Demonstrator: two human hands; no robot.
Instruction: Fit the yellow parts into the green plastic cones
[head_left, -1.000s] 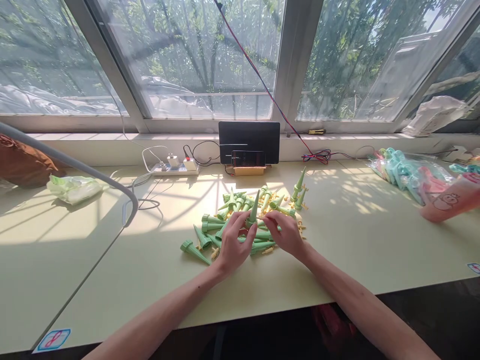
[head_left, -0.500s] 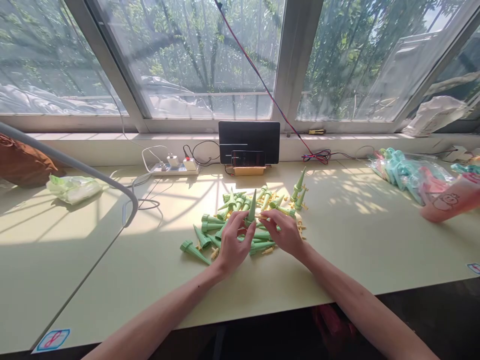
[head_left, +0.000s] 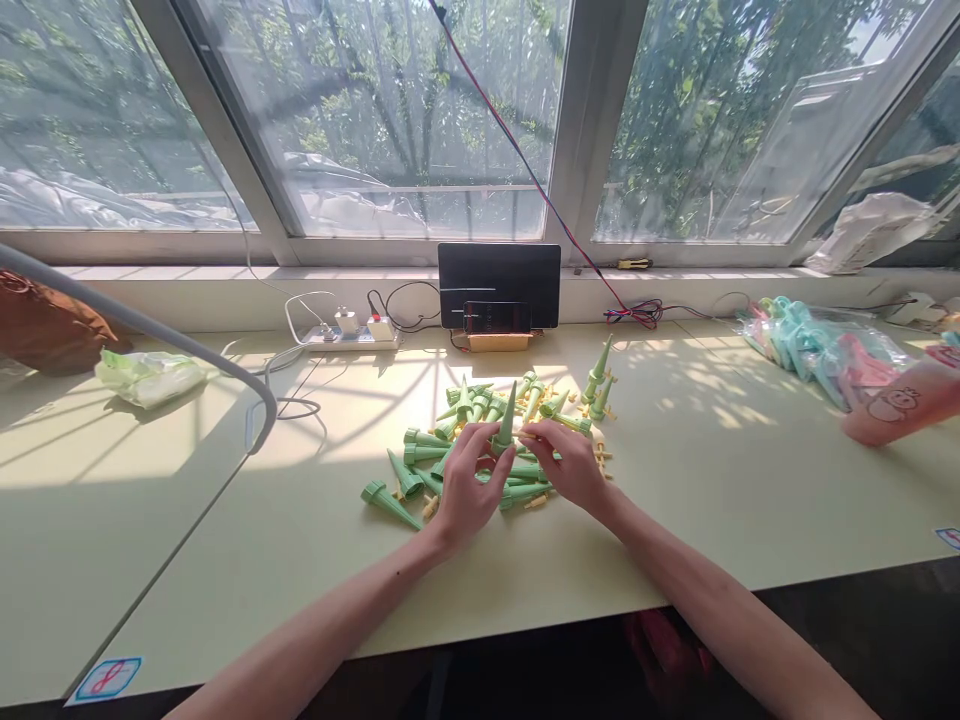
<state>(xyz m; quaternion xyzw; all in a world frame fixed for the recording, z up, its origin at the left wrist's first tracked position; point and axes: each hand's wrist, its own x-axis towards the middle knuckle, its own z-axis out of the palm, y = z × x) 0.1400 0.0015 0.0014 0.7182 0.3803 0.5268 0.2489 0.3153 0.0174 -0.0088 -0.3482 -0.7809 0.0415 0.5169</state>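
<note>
Smooth green cone (head_left: 508,418), point up: left hand (head_left: 472,482) pinches it. Slim yellow peg (head_left: 526,435): right hand (head_left: 568,462) pinches it. Cone leans slightly farther right than before.

Looks like a small makeshift workshop tbh: long worktable (head_left: 697,520), a heap of green plastic spikes (head_left: 523,493) in front of the black tablet (head_left: 499,272), power strip (head_left: 351,343) left of it, bagged plastic pieces (head_left: 806,340) well to its right, big windows (head_left: 390,110) behind it.

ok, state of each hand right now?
Left hand: closed, holding a green cone, tip up.
Right hand: closed, pinching a small yellow piece.
</note>
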